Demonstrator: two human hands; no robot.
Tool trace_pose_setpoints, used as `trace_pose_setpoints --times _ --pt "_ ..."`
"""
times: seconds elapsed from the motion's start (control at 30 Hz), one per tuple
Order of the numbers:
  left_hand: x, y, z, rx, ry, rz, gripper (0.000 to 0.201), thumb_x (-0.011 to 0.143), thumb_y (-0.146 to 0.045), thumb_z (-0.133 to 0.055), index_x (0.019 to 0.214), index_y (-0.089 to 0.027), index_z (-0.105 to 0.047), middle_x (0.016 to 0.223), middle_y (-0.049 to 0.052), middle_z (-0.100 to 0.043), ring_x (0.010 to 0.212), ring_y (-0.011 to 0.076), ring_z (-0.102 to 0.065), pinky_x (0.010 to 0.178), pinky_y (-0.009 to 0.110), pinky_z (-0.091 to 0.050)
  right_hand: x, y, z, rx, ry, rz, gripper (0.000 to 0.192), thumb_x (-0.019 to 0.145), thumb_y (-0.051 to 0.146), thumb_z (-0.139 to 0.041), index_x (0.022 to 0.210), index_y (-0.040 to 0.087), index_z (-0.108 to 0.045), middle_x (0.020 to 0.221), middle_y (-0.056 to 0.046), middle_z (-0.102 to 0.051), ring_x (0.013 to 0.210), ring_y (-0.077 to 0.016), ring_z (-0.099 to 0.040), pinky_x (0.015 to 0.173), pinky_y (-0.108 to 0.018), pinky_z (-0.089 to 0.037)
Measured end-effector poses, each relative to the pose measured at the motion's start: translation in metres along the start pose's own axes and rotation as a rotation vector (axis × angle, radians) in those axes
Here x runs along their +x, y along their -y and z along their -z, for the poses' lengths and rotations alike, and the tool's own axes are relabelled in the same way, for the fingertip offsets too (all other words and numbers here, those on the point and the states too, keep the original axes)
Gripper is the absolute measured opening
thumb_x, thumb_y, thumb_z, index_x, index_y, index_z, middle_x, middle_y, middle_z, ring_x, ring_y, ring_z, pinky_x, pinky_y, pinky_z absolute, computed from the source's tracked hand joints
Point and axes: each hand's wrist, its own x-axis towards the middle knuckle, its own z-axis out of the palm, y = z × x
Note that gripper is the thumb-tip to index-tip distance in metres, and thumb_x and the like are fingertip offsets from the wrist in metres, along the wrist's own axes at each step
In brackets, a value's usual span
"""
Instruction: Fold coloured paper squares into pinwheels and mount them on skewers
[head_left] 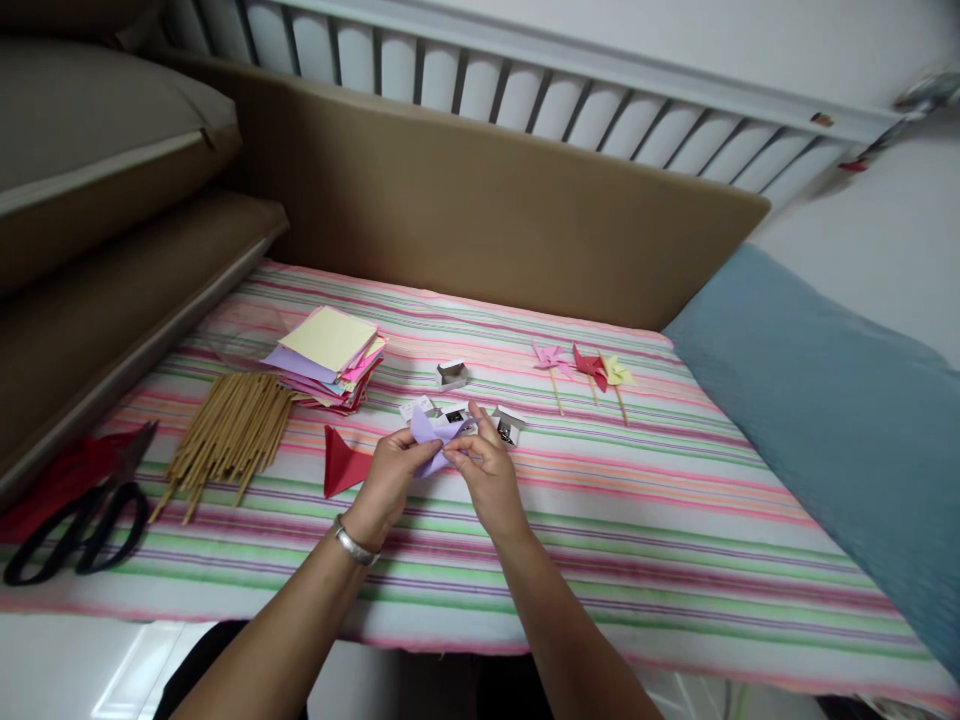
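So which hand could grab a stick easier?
Probably the left hand. The sticks lie on its side, past the red paper. The right hand is farther away. Both hands hold the purple paper.

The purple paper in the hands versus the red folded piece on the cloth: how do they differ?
The purple paper is held above the striped cloth, pinched between the left hand and right hand; the red folded piece lies on the cloth, untouched. The purple one is pale lilac, the red one a deep red. The purple one is partly hidden by fingers; the red one shows a plain pointed, triangular shape. Both look like folded coloured paper.
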Motion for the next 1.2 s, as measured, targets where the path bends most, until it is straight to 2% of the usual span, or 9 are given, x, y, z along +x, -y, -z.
trace_pose_setpoints --times 0.23,0.57,0.7,0.83,1.0,1.2 --pt "-0.002 -0.002 -0.001 -0.012 0.047 0.024 0.022 0.060 -0.023 -0.076 0.081 -0.015 -0.074 0.079 0.006 -0.074 0.070 0.0167 -0.063 0.070 0.027 -0.045 0.001 0.000 0.002 0.045 0.004 -0.071 0.006 0.072 0.026 -0.064 0.070 0.023 -0.068 0.145 -0.004 -0.037 0.135 -0.0252 -0.030 0.109 -0.045 -0.021" --pt "-0.002 -0.003 -0.001 0.007 0.055 0.017 0.022 0.060 -0.022 -0.075 0.081 -0.014 -0.074 0.078 0.005 -0.073 0.070 0.0170 -0.062 0.070 0.028 -0.045 0.002 0.001 0.003 0.052 -0.003 -0.126 0.008 0.071 0.029 -0.064 0.070 0.022 -0.069 0.135 -0.006 -0.050 0.131 -0.0269 -0.035 0.105 -0.042 -0.025" --pt "-0.002 -0.002 -0.001 0.032 0.049 -0.001 0.023 0.060 -0.022 -0.075 0.081 -0.014 -0.074 0.078 0.005 -0.073 0.069 0.0170 -0.062 0.070 0.028 -0.045 0.003 -0.003 0.001 0.115 -0.005 -0.085 0.009 0.070 0.029 -0.065 0.068 0.020 -0.067 0.103 -0.005 -0.065 0.105 -0.0237 -0.055 0.094 -0.038 -0.037" --pt "-0.002 -0.001 -0.002 0.054 0.047 -0.008 0.023 0.059 -0.023 -0.076 0.080 -0.015 -0.074 0.076 0.004 -0.073 0.068 0.0172 -0.061 0.068 0.027 -0.044 0.002 -0.007 -0.001 0.196 -0.016 -0.147 0.010 0.068 0.030 -0.067 0.069 0.020 -0.065 0.076 -0.002 -0.064 0.076 -0.0175 -0.057 0.073 -0.030 -0.045" --pt "-0.001 0.000 -0.003 0.054 0.033 0.009 0.023 0.055 -0.023 -0.078 0.076 -0.014 -0.074 0.072 0.004 -0.072 0.064 0.0153 -0.060 0.064 0.025 -0.043 0.001 -0.008 -0.002 0.253 -0.034 -0.206 0.012 0.066 0.030 -0.069 0.068 0.019 -0.065 0.063 0.001 -0.059 0.061 -0.0128 -0.051 0.058 -0.025 -0.041" --pt "-0.001 0.001 -0.002 -0.007 0.022 0.035 0.030 0.053 -0.023 -0.080 0.080 -0.014 -0.073 0.074 0.004 -0.072 0.064 0.0152 -0.061 0.064 0.026 -0.044 0.001 -0.006 -0.003 0.279 -0.049 -0.232 0.014 0.063 0.031 -0.070 0.066 0.019 -0.065 0.061 0.002 -0.059 0.057 -0.0123 -0.051 0.054 -0.024 -0.039"
